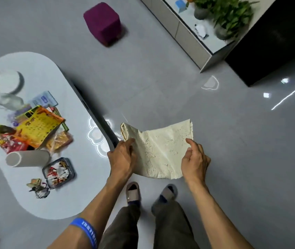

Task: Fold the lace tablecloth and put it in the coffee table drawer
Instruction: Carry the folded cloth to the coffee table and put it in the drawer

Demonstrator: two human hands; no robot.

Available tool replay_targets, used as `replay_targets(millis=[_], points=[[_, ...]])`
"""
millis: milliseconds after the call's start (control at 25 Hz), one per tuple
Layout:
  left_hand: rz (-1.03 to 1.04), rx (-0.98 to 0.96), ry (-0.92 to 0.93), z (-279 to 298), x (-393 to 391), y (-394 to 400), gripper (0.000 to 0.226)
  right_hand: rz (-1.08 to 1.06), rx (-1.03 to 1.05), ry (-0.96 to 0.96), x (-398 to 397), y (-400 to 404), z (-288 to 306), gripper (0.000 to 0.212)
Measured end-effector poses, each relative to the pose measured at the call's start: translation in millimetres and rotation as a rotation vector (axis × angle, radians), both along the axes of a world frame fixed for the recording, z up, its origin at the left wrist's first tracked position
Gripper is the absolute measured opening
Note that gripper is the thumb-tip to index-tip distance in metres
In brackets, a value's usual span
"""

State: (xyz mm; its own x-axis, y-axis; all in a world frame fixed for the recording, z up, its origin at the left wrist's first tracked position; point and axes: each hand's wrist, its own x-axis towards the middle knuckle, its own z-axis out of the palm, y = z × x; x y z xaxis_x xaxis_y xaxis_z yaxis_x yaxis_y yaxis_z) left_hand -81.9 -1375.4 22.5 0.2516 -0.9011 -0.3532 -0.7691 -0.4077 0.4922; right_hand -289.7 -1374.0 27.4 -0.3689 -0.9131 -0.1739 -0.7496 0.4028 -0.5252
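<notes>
1. Fingers of left hand (122, 157) curled, pinching cloth (161, 150) at its left edge; right hand (195, 159) pinching the right edge, forefinger out.
2. Held taut between both, in the air above the floor, likely to square the next fold.
3. Just left of left fingers: table (82, 123) edge; drawer not visible.

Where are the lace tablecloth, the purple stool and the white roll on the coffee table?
lace tablecloth (163, 148), head view, middle of the folded cloth.
purple stool (102, 22), head view, its top face.
white roll (29, 157), head view, its side, midway along.
</notes>
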Motion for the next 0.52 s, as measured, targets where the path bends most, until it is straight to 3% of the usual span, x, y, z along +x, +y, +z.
replay_targets(millis=[120, 280, 520], points=[[0.173, 0.021, -0.023, -9.0, 12.6, -69.4, 0.038, 0.16, 0.039, -0.04, 17.7, -105.4, -13.5, 0.038], [0.501, -0.014, -0.063, -27.1, 26.8, -156.2, 0.032, 0.524, 0.038, -0.092, 50.9, -249.4, -39.8, 0.038], [0.977, 0.0, -0.047, -28.8, 49.6, -215.8, 0.035, 1.026, 0.042, -0.029, 139.3, -383.4, -44.5, 0.037]])
